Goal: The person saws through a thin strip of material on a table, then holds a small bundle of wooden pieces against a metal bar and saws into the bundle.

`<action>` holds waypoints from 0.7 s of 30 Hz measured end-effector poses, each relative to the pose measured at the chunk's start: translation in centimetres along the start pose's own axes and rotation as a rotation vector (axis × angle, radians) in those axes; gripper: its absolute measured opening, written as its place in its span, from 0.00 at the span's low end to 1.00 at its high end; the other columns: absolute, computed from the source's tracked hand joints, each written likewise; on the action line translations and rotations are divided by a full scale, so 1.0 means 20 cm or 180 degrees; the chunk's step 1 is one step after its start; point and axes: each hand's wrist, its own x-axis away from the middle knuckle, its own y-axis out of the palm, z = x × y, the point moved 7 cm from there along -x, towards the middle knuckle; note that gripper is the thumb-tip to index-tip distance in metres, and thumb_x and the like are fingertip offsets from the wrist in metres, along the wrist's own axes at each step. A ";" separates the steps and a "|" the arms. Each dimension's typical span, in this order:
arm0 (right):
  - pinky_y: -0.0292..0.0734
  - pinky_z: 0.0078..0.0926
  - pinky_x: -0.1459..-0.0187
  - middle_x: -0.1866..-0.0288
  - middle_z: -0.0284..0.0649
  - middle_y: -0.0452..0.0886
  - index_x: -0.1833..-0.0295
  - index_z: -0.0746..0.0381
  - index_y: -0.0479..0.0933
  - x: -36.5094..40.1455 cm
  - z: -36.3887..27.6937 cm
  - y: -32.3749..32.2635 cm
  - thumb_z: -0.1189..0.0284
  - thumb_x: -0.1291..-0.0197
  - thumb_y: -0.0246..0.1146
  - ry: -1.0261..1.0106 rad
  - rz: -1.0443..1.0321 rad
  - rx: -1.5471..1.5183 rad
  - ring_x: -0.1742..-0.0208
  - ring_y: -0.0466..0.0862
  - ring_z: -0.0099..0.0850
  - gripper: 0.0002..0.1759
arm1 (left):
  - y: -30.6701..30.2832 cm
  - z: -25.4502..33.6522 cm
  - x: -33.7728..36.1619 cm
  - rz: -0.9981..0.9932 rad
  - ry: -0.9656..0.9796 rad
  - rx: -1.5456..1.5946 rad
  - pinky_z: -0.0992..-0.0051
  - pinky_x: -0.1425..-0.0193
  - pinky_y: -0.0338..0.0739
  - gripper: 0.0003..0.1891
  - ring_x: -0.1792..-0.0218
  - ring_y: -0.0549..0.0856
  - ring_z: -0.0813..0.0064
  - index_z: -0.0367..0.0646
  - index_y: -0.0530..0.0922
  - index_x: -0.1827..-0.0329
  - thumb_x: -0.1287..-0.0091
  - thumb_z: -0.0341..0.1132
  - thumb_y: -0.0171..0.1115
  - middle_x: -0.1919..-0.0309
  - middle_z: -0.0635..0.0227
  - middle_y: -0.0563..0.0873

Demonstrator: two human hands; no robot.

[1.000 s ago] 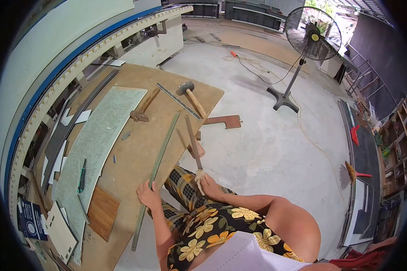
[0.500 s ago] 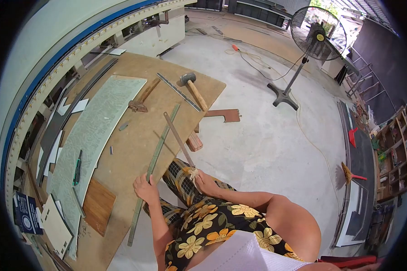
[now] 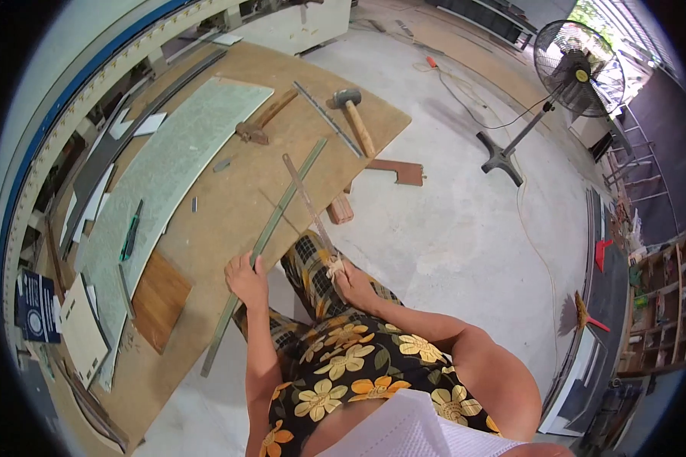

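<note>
A long, narrow green strip [image 3: 286, 199] lies slantwise over the edge of the brown worktable, its lower end sticking out past the board. My left hand [image 3: 247, 280] is closed around it near the table edge, thumb on top. In my right hand [image 3: 352, 288] is a thin saw blade [image 3: 306, 196], gripped by an end wrapped in pale cloth or tape. The blade crosses the strip near its far end, its tip reaching past it over the table. My right hand rests close to my plaid-covered knee.
On the worktable [image 3: 229, 206] are a mallet [image 3: 356, 122], a hammer [image 3: 263, 122], a metal bar [image 3: 328, 118], a pale green panel [image 3: 171, 145], a green-handled cutter [image 3: 132, 232] and a wooden board [image 3: 160, 297]. A standing fan [image 3: 545, 103] is on the floor beyond.
The view has shifted, so the table and tools appear higher and further right. The saw blade's tip reaches further past the strip. Both hands keep their holds.
</note>
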 end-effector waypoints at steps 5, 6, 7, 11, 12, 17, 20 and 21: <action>0.71 0.49 0.62 0.67 0.60 0.77 0.52 0.66 0.71 -0.01 0.00 -0.01 0.65 0.29 0.50 0.0276 -0.0175 0.0037 0.64 0.78 0.61 0.14 | -0.03 0.03 -0.02 0.0017 -0.0013 0.0102 0.55 0.49 0.74 0.13 0.52 0.79 0.52 0.44 0.83 0.55 0.41 0.37 0.71 0.59 0.60 0.82; 0.71 0.49 0.62 0.67 0.60 0.77 0.52 0.66 0.71 0.01 0.02 0.01 0.64 0.29 0.50 0.0298 -0.0190 0.0053 0.64 0.77 0.61 0.14 | -0.05 0.04 -0.01 0.0051 -0.0028 0.0085 0.55 0.49 0.74 0.13 0.53 0.79 0.52 0.44 0.83 0.56 0.42 0.37 0.71 0.59 0.60 0.82; 0.71 0.49 0.63 0.68 0.61 0.77 0.52 0.66 0.71 0.02 0.03 0.02 0.64 0.28 0.50 0.0304 -0.0226 0.0107 0.64 0.77 0.62 0.15 | -0.04 0.02 0.00 0.0046 -0.0068 0.0093 0.56 0.49 0.73 0.13 0.52 0.79 0.52 0.45 0.83 0.56 0.42 0.37 0.72 0.59 0.61 0.82; 0.70 0.52 0.65 0.70 0.61 0.77 0.54 0.66 0.70 -0.01 -0.02 0.01 0.62 0.28 0.50 0.0162 -0.0321 0.0305 0.65 0.78 0.63 0.16 | -0.07 0.02 0.03 0.0193 -0.0155 0.0066 0.57 0.49 0.74 0.13 0.53 0.79 0.51 0.45 0.84 0.56 0.42 0.36 0.71 0.60 0.59 0.82; 0.70 0.53 0.65 0.70 0.61 0.77 0.54 0.66 0.69 -0.01 -0.05 0.01 0.62 0.28 0.50 0.0096 -0.0362 0.0351 0.65 0.78 0.64 0.16 | -0.07 0.01 0.04 0.0193 -0.0239 0.0071 0.56 0.49 0.73 0.13 0.52 0.79 0.53 0.45 0.84 0.56 0.43 0.37 0.72 0.60 0.61 0.82; 0.72 0.57 0.68 0.73 0.60 0.78 0.55 0.65 0.68 -0.03 -0.09 0.10 0.65 0.29 0.51 -0.0057 -0.0850 0.1242 0.70 0.79 0.62 0.12 | -0.09 -0.01 0.05 0.0213 -0.0543 0.0073 0.56 0.49 0.73 0.12 0.51 0.79 0.55 0.46 0.84 0.58 0.43 0.37 0.72 0.61 0.64 0.82; 0.74 0.56 0.69 0.74 0.59 0.79 0.56 0.64 0.68 -0.06 -0.14 0.14 0.66 0.30 0.53 -0.0173 -0.1027 0.1651 0.71 0.80 0.60 0.11 | -0.09 -0.03 0.06 0.0212 -0.0436 0.0078 0.56 0.49 0.73 0.12 0.51 0.80 0.56 0.46 0.84 0.58 0.44 0.37 0.72 0.61 0.65 0.82; 0.75 0.56 0.69 0.74 0.59 0.80 0.56 0.64 0.68 -0.07 -0.15 0.15 0.67 0.31 0.54 -0.0187 -0.1066 0.1757 0.72 0.81 0.59 0.11 | -0.09 -0.03 0.06 0.0197 -0.0421 0.0069 0.57 0.49 0.73 0.12 0.51 0.80 0.57 0.46 0.84 0.58 0.44 0.37 0.72 0.61 0.65 0.82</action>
